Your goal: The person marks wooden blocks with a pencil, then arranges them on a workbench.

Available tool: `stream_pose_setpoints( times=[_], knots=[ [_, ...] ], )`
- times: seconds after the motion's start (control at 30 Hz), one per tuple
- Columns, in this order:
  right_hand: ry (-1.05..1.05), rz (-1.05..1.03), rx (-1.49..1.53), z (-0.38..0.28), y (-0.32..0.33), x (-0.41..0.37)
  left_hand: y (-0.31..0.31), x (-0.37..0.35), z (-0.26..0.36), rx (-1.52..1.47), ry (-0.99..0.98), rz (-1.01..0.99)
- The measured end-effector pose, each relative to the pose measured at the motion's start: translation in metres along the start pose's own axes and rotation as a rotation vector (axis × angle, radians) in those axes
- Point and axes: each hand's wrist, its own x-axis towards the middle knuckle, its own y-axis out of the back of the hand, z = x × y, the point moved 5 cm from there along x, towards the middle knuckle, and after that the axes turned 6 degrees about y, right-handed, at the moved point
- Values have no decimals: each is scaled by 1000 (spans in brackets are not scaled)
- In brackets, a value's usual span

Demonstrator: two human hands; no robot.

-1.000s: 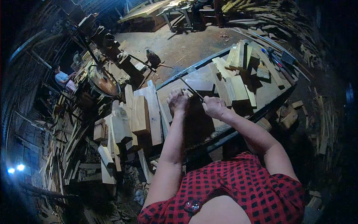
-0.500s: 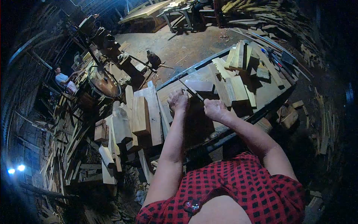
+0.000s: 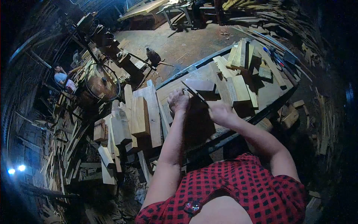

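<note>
Over the worktable, my right hand (image 3: 222,114) is closed round one end of a long thin blade-like tool (image 3: 194,92). The tool slants up and left, its far end passing just beyond the fingers of my left hand (image 3: 179,100). That left hand is curled, with its fingertips right by the tool; what lies inside its grip is hidden. A pale flat block (image 3: 200,85) lies just behind the tool. Left of my left forearm stand several sawn wood blocks and boards, among them a thick block (image 3: 140,117) and a long plank (image 3: 152,112).
More wood pieces (image 3: 238,89) and a brush (image 3: 264,71) lie on the table's (image 3: 274,91) right side, near some long-handled tools (image 3: 279,61). A large round wheel (image 3: 102,81) stands at left, with a seated person (image 3: 61,77) beyond. Scrap wood piles flank both sides.
My right hand has moved slightly right and down with the tool, whose far end has come closer to my left hand. My left hand stays nearly in place. The distant person has raised an arm.
</note>
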Motion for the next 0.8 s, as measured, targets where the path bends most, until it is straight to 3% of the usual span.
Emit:
stream_pose_setpoints(
  times=[0.03, 0.2, 0.27, 0.4, 0.47, 0.57, 0.67, 0.8],
  knots=[
    [5, 46, 18, -2, -4, 21, 1, -1, 1, 5, -2, 0],
    [-83, -139, -93, -9, -19, 77, 4, -2, 2, 4, 9, 9],
    [-111, -122, 4, -5, -19, 66, 1, -2, 1, 11, -3, 30],
    [74, 0, 12, 9, -12, 4, -1, 0, -1, 46, 1, -17],
    [3, -185, -92, 4, 9, -34, -1, 1, -1, 33, -1, -10],
    [-15, -158, -59, 11, 6, -42, 0, 1, 0, 35, -5, 7],
    [51, -37, -16, 3, -6, 11, 2, -1, 0, -3, 2, -2],
    [-29, -87, -7, -8, -20, 81, 1, -1, 2, -7, -9, 7]
  ],
)
